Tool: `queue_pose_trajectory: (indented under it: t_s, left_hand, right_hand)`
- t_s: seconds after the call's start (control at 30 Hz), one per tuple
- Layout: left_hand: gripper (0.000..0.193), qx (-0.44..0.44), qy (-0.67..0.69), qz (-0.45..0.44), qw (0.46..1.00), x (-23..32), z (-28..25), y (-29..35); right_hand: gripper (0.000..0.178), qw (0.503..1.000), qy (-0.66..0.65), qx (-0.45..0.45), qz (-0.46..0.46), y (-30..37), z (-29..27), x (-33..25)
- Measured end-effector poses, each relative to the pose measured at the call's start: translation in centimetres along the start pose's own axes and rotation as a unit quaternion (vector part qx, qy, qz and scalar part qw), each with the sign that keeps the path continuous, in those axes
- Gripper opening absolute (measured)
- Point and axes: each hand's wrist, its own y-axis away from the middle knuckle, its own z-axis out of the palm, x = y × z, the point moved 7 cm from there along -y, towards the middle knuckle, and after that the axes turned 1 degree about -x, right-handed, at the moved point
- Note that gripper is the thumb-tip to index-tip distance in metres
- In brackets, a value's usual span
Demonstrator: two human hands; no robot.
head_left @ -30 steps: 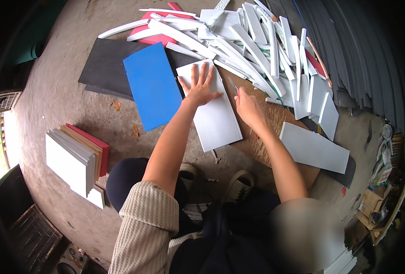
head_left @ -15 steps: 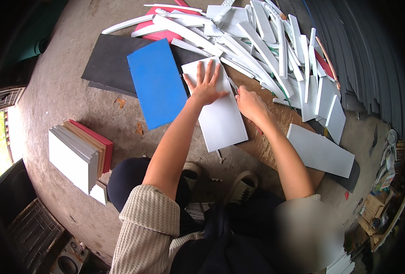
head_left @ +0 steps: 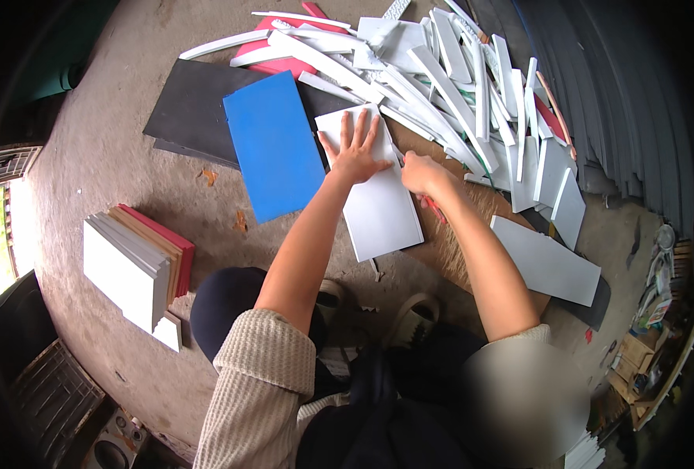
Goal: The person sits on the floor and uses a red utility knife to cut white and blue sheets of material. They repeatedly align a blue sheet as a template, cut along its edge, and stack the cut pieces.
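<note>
My left hand (head_left: 354, 161) lies flat with spread fingers on the upper part of a white foam-like sheet (head_left: 383, 213), pressing it against a brown board (head_left: 450, 256). Beside the sheet's right edge, my right hand (head_left: 426, 175) is closed around a red-handled knife (head_left: 436, 211). Its red end sticks out below my palm; the blade is mostly hidden near the sheet's edge. A blue sheet (head_left: 275, 148) lies just left of the white one, over black sheets (head_left: 192, 109).
A heap of white offcut strips (head_left: 441, 86) spreads across the far side, with red pieces (head_left: 279, 62) under it. A stack of white, tan and red sheets (head_left: 132, 262) stands at left. Right of the board's near end lies a pale sheet (head_left: 546, 260).
My right hand has slid slightly toward me along the white sheet's right edge, and more of the red handle shows. My left hand stays flat on the sheet.
</note>
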Motion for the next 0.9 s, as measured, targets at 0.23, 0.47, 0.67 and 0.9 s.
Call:
queue_pose_trajectory:
  t_s: [0.23, 0.47, 0.67, 0.9]
  left_hand:
    - [0.093, -0.002, 0.004, 0.001, 1.0, 0.0, -0.1, 0.2]
    - [0.091, -0.012, 0.008, -0.001, 1.0, 0.3, -0.2, 0.3]
    - [0.094, 0.003, -0.002, -0.002, 1.0, -0.1, -0.1, 0.3]
    - [0.091, -0.001, -0.012, 0.0, 1.0, 0.1, -0.2, 0.3]
  right_hand:
    - [0.033, 1.0, 0.022, 0.017, 0.008, 1.0, 0.4, 0.3]
    - [0.033, 0.999, 0.028, 0.041, -0.005, 1.6, 1.3, 1.7]
    - [0.034, 1.0, 0.015, -0.004, 0.016, 4.0, 2.0, 2.5]
    - [0.028, 1.0, 0.005, -0.001, 0.01, 6.0, 4.1, 4.3]
